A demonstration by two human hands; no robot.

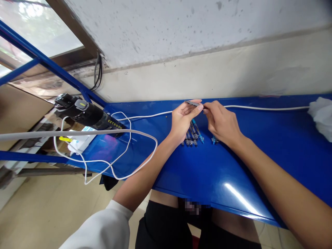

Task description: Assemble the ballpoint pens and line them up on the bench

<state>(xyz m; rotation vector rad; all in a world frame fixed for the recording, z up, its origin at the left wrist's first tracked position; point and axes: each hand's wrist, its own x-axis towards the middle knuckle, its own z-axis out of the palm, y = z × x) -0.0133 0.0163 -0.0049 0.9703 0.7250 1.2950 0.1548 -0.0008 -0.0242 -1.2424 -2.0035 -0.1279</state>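
Observation:
My left hand point(183, 119) and my right hand point(223, 122) meet over the blue table point(259, 152), near its far edge. Both pinch a thin grey pen-like part point(193, 103) held level between the fingertips. Below the hands lies a row of several blue pens point(193, 135) side by side on the table. One small blue piece point(214, 140) sits beside my right wrist.
A black power tool point(85, 114) lies at the table's left end, next to a white power strip point(79, 141) with looping white cables point(124, 152). A white cable point(259, 108) runs along the far edge to a white cloth point(321, 116) at the right. A wall stands close behind.

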